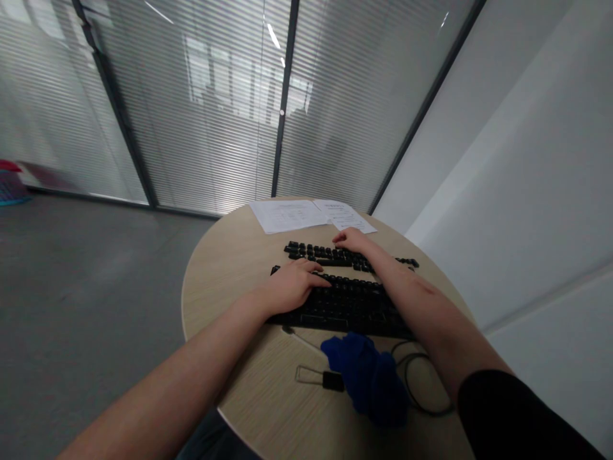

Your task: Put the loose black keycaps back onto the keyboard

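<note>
A black keyboard (pixel 345 306) lies across the round table. My left hand (pixel 294 284) rests over its left part, fingers stretched out toward the right and apart. Beyond the keyboard, loose black keycaps (pixel 316 250) are laid out in rows. At the upper row of these keycaps is my right hand (pixel 353 240), its fingers bent and closed together; whatever is between the fingertips is too small to make out. My right forearm hides the keyboard's right end and some of the keycaps.
On the near side of the table (pixel 268 390) lie a crumpled blue cloth (pixel 366 377), a keycap puller with wire loops and black handle (pixel 332 381), a thin stick with dark tip (pixel 301 340) and a coiled cable (pixel 419 402). Printed papers (pixel 290 216) lie at the far edge.
</note>
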`<move>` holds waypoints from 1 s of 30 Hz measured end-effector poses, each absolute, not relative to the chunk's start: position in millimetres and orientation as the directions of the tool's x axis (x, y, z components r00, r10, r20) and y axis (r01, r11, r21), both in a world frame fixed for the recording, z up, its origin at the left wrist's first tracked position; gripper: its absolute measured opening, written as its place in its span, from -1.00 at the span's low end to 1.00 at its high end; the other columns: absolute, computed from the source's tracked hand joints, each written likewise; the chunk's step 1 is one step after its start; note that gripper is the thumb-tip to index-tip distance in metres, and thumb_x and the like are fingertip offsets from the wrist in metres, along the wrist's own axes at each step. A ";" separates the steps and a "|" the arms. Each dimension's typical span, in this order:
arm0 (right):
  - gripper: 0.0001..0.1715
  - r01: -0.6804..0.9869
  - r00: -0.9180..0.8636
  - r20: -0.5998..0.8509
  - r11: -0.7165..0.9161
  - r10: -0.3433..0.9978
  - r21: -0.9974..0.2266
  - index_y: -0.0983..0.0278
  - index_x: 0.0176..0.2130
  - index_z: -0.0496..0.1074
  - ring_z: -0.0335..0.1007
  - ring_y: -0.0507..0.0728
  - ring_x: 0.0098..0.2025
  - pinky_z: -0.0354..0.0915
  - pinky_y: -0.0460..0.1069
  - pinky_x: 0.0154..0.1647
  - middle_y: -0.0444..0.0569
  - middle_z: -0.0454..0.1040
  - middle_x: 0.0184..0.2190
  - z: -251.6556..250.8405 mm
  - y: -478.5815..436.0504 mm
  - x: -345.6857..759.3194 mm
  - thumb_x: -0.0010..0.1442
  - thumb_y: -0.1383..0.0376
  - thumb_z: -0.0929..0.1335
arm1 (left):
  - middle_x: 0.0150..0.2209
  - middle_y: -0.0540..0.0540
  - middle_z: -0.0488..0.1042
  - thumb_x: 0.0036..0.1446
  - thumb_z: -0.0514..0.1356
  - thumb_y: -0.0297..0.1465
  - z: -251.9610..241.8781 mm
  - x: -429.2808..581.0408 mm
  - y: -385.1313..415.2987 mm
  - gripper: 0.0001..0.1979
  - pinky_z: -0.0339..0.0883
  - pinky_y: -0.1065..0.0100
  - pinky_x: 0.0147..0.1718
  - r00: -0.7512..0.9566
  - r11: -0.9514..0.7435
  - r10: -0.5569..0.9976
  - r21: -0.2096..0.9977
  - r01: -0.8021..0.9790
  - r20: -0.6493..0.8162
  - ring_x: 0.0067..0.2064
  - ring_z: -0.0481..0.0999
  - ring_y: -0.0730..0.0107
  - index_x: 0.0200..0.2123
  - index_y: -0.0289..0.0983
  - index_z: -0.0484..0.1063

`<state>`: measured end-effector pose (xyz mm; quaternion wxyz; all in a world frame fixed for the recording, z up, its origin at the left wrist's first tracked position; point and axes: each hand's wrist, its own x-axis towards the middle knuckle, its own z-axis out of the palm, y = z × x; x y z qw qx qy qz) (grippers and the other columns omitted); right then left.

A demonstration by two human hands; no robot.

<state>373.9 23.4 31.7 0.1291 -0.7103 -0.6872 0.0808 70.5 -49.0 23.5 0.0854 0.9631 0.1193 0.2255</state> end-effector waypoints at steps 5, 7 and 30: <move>-0.74 0.948 0.056 0.207 0.013 0.977 -0.317 0.28 -0.07 0.64 0.59 0.16 -0.06 0.40 0.01 0.04 0.04 0.68 -0.14 46.8 9.7 362.3 0.21 0.36 0.47 | 0.05 -0.15 0.54 0.23 0.03 -0.58 24.9 68.3 -46.1 -0.50 0.37 0.05 0.08 0.831 -0.947 0.297 0.257 0.193 0.471 0.06 0.49 0.14 0.08 -0.09 0.57; -0.78 0.929 0.039 0.328 0.086 0.944 -0.360 0.26 -0.11 0.65 0.59 0.16 -0.09 0.41 0.04 0.04 0.02 0.68 -0.16 53.5 -11.3 359.8 0.22 0.34 0.46 | 0.03 -0.15 0.55 0.21 0.02 -0.59 24.0 67.4 -42.3 -0.50 0.36 0.05 0.09 0.829 -0.942 0.311 0.270 0.202 0.465 0.05 0.49 0.15 0.06 -0.11 0.59; -0.65 0.722 -0.123 0.530 0.442 0.839 -0.532 0.15 0.02 0.58 0.59 0.23 -0.08 0.43 0.17 0.04 -0.03 0.67 -0.21 -2.6 -154.2 299.0 0.21 0.33 0.49 | -0.08 -0.10 0.55 0.15 0.03 -0.60 27.7 72.7 -43.0 -0.56 0.36 0.11 0.07 0.819 -0.885 0.391 0.416 0.210 0.419 0.00 0.49 0.24 -0.18 -0.13 0.67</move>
